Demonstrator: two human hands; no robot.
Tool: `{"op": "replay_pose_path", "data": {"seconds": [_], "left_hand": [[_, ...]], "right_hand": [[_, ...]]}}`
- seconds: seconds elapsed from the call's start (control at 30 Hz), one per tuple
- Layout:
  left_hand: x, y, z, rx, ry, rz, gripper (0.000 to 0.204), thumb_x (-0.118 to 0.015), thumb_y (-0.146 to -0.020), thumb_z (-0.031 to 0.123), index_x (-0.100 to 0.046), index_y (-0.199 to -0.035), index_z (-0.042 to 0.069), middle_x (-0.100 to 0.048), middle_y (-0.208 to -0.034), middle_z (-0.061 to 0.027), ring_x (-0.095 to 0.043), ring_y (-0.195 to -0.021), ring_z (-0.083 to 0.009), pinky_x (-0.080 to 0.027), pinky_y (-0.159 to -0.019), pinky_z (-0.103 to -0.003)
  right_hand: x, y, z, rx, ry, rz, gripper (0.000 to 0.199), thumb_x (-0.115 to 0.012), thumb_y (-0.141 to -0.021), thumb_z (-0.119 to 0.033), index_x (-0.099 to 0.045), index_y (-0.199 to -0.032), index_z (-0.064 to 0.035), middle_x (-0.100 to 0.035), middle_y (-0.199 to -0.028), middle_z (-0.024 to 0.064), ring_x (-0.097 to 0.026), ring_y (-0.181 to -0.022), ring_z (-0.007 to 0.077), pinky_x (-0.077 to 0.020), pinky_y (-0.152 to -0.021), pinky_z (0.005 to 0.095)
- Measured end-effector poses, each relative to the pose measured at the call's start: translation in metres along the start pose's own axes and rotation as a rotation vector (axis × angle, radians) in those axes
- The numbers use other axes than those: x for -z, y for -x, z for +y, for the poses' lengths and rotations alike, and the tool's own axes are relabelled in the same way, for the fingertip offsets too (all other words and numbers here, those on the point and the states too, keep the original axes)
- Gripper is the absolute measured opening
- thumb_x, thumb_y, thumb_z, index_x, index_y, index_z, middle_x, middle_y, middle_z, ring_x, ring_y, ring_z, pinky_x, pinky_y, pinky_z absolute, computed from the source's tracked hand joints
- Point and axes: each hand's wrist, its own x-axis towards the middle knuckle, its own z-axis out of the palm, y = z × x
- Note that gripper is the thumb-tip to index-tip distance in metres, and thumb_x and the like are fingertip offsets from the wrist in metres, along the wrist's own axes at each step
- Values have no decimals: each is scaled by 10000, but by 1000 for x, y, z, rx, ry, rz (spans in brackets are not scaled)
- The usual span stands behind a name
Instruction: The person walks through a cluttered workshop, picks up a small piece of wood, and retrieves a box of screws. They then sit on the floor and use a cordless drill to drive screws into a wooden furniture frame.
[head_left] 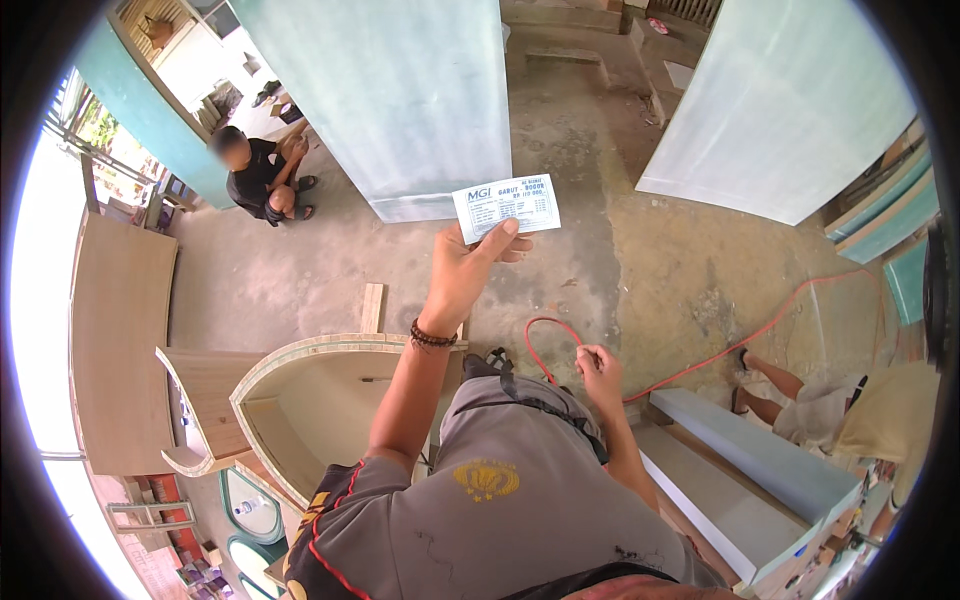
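My left hand point(473, 265), with a dark beaded bracelet on its wrist, stretches out ahead of me. Its thumb and fingers pinch a white paper ticket point(507, 205) with blue print by the lower edge. The ticket lies flat to my view, its printed side showing. Lower and to the right, my right hand point(600, 375) hangs near my waist with its fingers curled closed. What those fingers hold, if anything, is hidden. A red hose point(540, 323) loops just beside and behind that hand; I cannot tell whether they touch.
Pale blue-green panels point(385, 110) stand ahead. A person in black point(262, 180) squats at the left, and another person point(800, 405) is at the right. A curved boat-shaped wooden frame point(262, 372) sits by my left side. A long pale box point(760, 455) lies at my right.
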Motion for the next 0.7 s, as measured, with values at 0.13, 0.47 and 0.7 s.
{"op": "replay_pose_path", "data": {"seconds": [0.13, 0.47, 0.7], "left_hand": [[11, 1, 0, -15, 16, 3, 297, -628, -924, 182, -637, -1097, -59, -697, -983, -143, -690, -850, -198, -565, -718, -311], [-3, 5, 9, -43, 12, 9, 304, -641, -920, 199, -642, -1091, -51, -704, -956, -132, -690, -820, -190, -557, -704, -304], [-8, 12, 20, -57, -4, -20, 296, -635, -922, 203, -649, -1083, -46, -707, -946, -127, -686, -807, -179, -558, -706, -301]], "right_hand": [[1, 5, 5, -39, 7, 4, 196, -598, -904, -183, -651, -925, 5, -613, -717, 11, -540, -636, 65, -432, -597, 231], [-4, 9, 4, 45, 158, -203, 247, -623, -906, -236, -656, -1025, -22, -639, -792, 20, -572, -701, 96, -461, -637, 257], [-21, 21, 1, 9, 410, -456, 399, -604, -863, -427, -674, -982, -53, -661, -814, 136, -635, -761, 238, -478, -698, 356]]}}
